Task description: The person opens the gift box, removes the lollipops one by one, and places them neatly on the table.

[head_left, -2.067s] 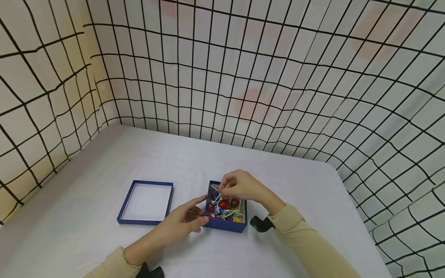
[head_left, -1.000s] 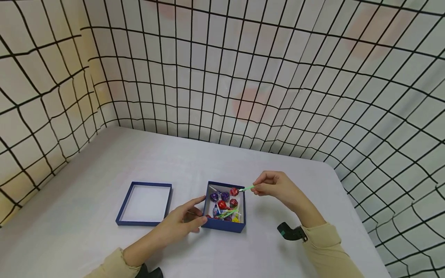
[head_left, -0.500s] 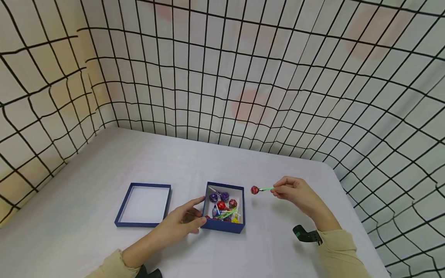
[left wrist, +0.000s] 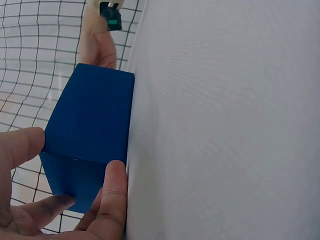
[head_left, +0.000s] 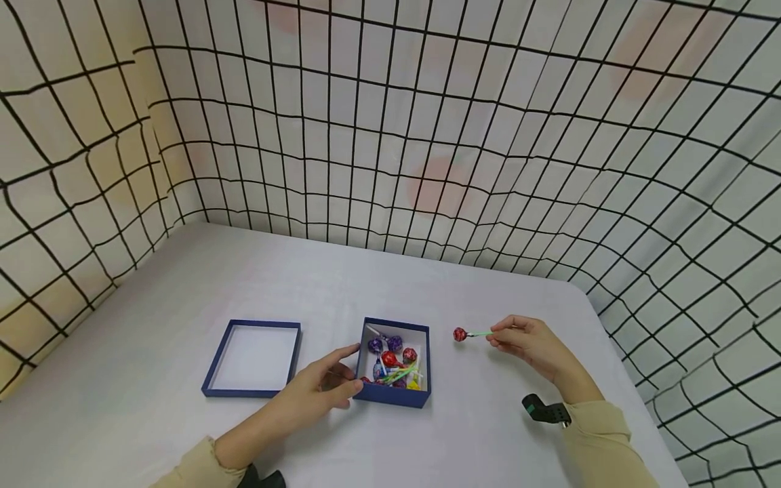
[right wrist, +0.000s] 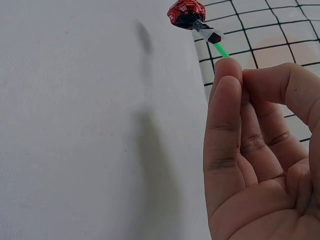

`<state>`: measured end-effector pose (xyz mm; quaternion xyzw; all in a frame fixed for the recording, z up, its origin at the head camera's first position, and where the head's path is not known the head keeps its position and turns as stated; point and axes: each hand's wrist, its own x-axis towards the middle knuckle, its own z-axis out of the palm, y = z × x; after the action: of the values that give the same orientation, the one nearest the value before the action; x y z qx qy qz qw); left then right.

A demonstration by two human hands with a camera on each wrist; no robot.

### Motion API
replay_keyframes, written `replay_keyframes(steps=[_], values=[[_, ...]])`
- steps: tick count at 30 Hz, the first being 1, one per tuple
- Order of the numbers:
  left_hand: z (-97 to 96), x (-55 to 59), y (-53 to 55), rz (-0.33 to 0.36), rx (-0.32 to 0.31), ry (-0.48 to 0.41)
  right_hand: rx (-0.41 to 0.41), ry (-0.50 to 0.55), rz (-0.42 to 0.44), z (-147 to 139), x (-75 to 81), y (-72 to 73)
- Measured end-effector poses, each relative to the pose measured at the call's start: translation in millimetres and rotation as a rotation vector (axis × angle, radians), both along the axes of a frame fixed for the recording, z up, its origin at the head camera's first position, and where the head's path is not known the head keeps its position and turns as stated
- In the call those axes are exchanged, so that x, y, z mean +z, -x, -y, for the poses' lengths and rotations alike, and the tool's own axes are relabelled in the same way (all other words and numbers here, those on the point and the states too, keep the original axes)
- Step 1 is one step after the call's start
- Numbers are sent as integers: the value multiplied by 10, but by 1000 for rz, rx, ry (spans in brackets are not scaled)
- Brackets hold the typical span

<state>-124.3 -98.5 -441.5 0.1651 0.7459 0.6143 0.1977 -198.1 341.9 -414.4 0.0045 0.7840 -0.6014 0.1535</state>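
A lollipop [head_left: 460, 334] with a red wrapper and a green stick is pinched by its stick in my right hand [head_left: 533, 346], right of the blue box. In the right wrist view the lollipop [right wrist: 187, 14] hangs above the table, with a shadow below. My left hand [head_left: 314, 390] grips the left end of the open blue box [head_left: 393, 398], thumb at the front corner and index finger towards the back. More lollipops [head_left: 389, 358], wrapped in red, purple, blue and yellow, lie inside. Up close, the left wrist view shows fingers [left wrist: 112, 200] against the box [left wrist: 90, 115].
A shallow box lid [head_left: 250, 393], blue-edged with a white inside, lies left of the box. White cloth covers the table [head_left: 342, 285]. Behind and at both sides rises a black grid net [head_left: 390, 135] before a pale curtain.
My right hand has lifted the red lollipop out of the box and carried it to the right, slowing over the last half second. My left hand has stayed on the box.
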Motion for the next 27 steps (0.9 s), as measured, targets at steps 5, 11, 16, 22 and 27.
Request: replay_keyframes(steps=[5, 11, 16, 22, 27], values=[[3, -1, 4, -5, -7, -3, 1, 17, 24, -38, -57, 27], [10, 11, 17, 2, 4, 13, -11, 6, 38, -72, -139, 68], [11, 22, 18, 6, 7, 18, -19, -13, 51, -108, -209, 96], [8, 30, 18, 9, 7, 23, -19, -102, 38, -96, -235, 106], [6, 28, 19, 16, 14, 25, -26, -209, 5, -26, -221, 107]])
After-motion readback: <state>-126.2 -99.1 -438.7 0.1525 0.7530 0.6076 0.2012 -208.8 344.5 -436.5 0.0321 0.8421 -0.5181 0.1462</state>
